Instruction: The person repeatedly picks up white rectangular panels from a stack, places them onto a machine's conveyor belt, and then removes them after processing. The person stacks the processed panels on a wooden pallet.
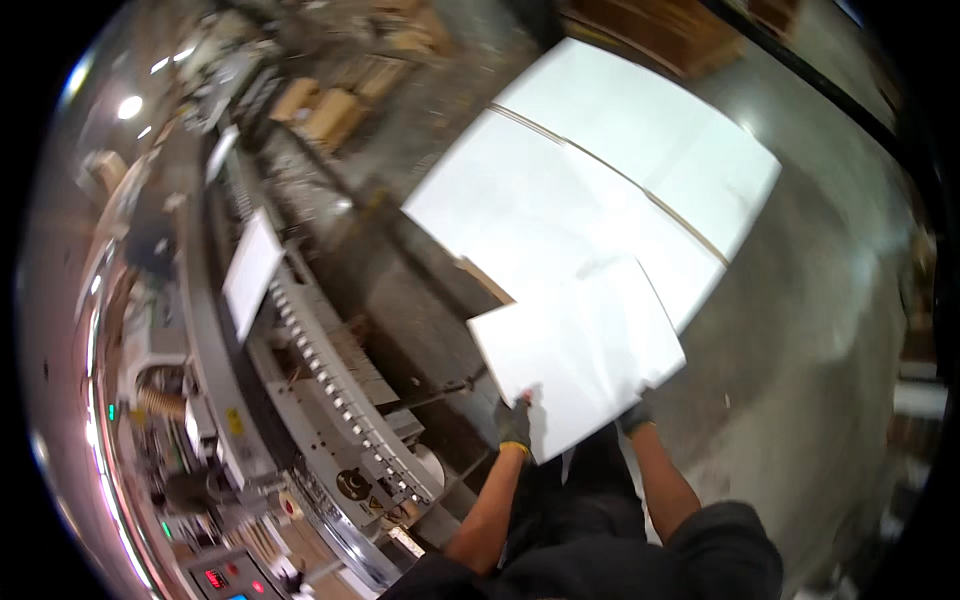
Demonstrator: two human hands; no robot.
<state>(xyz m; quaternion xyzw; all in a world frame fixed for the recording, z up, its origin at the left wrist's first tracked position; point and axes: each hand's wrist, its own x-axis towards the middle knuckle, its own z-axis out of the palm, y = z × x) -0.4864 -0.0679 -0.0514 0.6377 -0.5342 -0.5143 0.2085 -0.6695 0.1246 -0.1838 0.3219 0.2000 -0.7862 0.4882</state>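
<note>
Above both gloved hands' grip (575, 422), white sheet bundle (578, 352) over stack (600, 180).

Grey concrete floor (800, 330), a long conveyor machine (330, 400) at left, bright ceiling lights (129, 106)

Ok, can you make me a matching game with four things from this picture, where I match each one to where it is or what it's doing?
Things:
1. left hand
2. right hand
3. white sheet
4. big white stack

Places or states:
A. lies on the grey floor, with thin strips across it
B. held up between two gloved hands
C. grips the sheet's near left edge
D. under the sheet's near right corner

Pairs: 1-C, 2-D, 3-B, 4-A
</note>
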